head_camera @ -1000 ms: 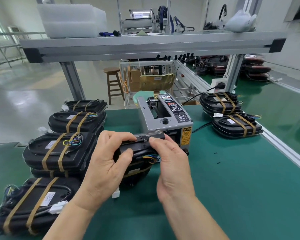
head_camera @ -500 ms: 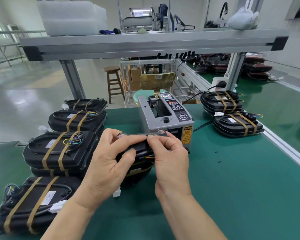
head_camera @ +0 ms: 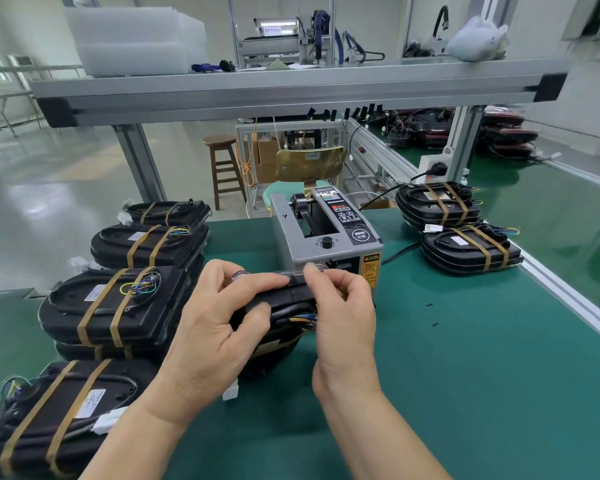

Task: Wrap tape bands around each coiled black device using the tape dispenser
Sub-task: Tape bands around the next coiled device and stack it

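A black coiled device (head_camera: 284, 306) stands on edge on the green mat (head_camera: 465, 375), just in front of the grey tape dispenser (head_camera: 326, 237). My left hand (head_camera: 215, 327) grips its left side, thumb and forefinger pinching one end of a clear tape strip (head_camera: 293, 274). My right hand (head_camera: 343, 306) pinches the strip's other end at the dispenser's outlet. The strip is stretched level just above the device's top edge. Coloured wires (head_camera: 305, 318) stick out beside my right hand.
Several black devices with tan tape bands are stacked on the left (head_camera: 118, 306) and two more stacks lie on the right (head_camera: 471, 251). A wooden stool (head_camera: 222, 168) stands beyond the bench. An aluminium shelf beam (head_camera: 291, 95) spans overhead.
Both hands rose slightly, and the tape strip between them now hangs stretched above the device's top edge rather than against it.
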The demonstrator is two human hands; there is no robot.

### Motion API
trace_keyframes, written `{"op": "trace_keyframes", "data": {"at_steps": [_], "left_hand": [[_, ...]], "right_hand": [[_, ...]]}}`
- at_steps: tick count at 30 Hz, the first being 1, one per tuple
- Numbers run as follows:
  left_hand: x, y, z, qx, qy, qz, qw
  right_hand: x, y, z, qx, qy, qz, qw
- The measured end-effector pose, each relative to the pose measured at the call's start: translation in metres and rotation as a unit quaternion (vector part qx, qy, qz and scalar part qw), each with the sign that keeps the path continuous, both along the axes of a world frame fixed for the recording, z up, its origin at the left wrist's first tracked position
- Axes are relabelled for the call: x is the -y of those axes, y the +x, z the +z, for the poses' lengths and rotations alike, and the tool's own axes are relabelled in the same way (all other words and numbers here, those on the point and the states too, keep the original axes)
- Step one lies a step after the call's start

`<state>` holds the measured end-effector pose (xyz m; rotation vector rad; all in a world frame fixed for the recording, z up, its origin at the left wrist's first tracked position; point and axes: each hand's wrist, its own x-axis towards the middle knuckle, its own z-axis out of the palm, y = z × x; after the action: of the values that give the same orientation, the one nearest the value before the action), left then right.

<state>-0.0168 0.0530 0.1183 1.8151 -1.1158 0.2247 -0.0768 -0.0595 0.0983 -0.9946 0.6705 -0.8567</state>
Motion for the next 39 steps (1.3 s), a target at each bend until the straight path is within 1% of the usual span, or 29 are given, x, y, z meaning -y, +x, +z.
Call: {"op": "trace_keyframes", "data": {"at_steps": [2, 5, 7, 9, 11, 12, 13, 14, 16, 17, 19, 21, 23, 24, 26, 28, 31, 33, 36, 37, 38, 39], "left_hand": [[0.0, 0.001, -0.002, -0.003, -0.011, -0.006, 1.0], [0.0, 0.002, -0.007, -0.051, -0.047, -0.03, 0.997], [0.001, 0.003, -0.009, -0.064, -0.067, -0.038, 0.995], [0.002, 0.004, -0.012, -0.092, -0.095, -0.046, 0.99], [0.001, 0.006, -0.014, -0.124, -0.135, -0.05, 0.982], [0.001, 0.007, -0.016, -0.15, -0.159, -0.051, 0.974], [0.002, 0.007, -0.018, -0.189, -0.188, -0.056, 0.962], [0.004, 0.008, -0.021, -0.241, -0.226, -0.064, 0.942], [0.009, 0.007, -0.027, -0.343, -0.297, -0.069, 0.889], [0.012, 0.007, -0.031, -0.378, -0.316, -0.065, 0.868], [0.018, 0.005, -0.039, -0.422, -0.326, -0.061, 0.844], [0.022, 0.004, -0.046, -0.447, -0.311, -0.071, 0.836], [0.023, 0.005, -0.051, -0.447, -0.283, -0.075, 0.845], [0.022, 0.008, -0.052, -0.431, -0.272, -0.069, 0.858], [0.019, 0.014, -0.052, -0.38, -0.251, -0.047, 0.889], [0.016, 0.016, -0.05, -0.342, -0.224, -0.047, 0.911], [0.015, 0.014, -0.049, -0.303, -0.131, -0.074, 0.941], [0.014, 0.012, -0.051, -0.291, -0.072, -0.076, 0.951], [0.013, 0.012, -0.053, -0.311, -0.067, -0.075, 0.945], [0.011, 0.012, -0.054, -0.317, -0.069, -0.077, 0.943], [0.01, 0.012, -0.054, -0.322, -0.07, -0.079, 0.941], [0.008, 0.012, -0.055, -0.327, -0.074, -0.081, 0.939]], "right_hand": [[-0.002, 0.002, 0.002, -0.024, -0.043, -0.007, 0.999], [-0.003, 0.004, -0.001, -0.044, -0.107, -0.021, 0.993], [0.004, 0.005, -0.005, -0.014, -0.096, -0.024, 0.995], [0.012, 0.002, -0.007, 0.041, -0.042, -0.003, 0.998], [0.023, -0.004, -0.01, 0.075, -0.018, 0.048, 0.996], [0.029, -0.009, -0.014, 0.081, -0.032, 0.087, 0.992], [0.036, -0.015, -0.019, 0.082, -0.063, 0.134, 0.986], [0.043, -0.021, -0.025, 0.071, -0.111, 0.18, 0.975], [0.053, -0.031, -0.031, 0.015, -0.226, 0.255, 0.94], [0.057, -0.034, -0.033, -0.018, -0.275, 0.274, 0.921], [0.063, -0.037, -0.034, -0.063, -0.341, 0.263, 0.901], [0.068, -0.04, -0.032, -0.073, -0.367, 0.229, 0.899], [0.07, -0.042, -0.028, -0.073, -0.392, 0.211, 0.893], [0.071, -0.043, -0.025, -0.084, -0.415, 0.199, 0.884], [0.073, -0.043, -0.022, -0.125, -0.472, 0.174, 0.855], [0.074, -0.042, -0.02, -0.162, -0.522, 0.157, 0.823], [0.072, -0.039, -0.022, -0.194, -0.563, 0.155, 0.789], [0.068, -0.036, -0.024, -0.206, -0.582, 0.152, 0.772], [0.063, -0.033, -0.026, -0.224, -0.61, 0.155, 0.745], [0.064, -0.034, -0.025, -0.227, -0.61, 0.169, 0.74], [0.066, -0.035, -0.023, -0.225, -0.597, 0.186, 0.748], [0.07, -0.037, -0.021, -0.211, -0.56, 0.2, 0.776]]}}
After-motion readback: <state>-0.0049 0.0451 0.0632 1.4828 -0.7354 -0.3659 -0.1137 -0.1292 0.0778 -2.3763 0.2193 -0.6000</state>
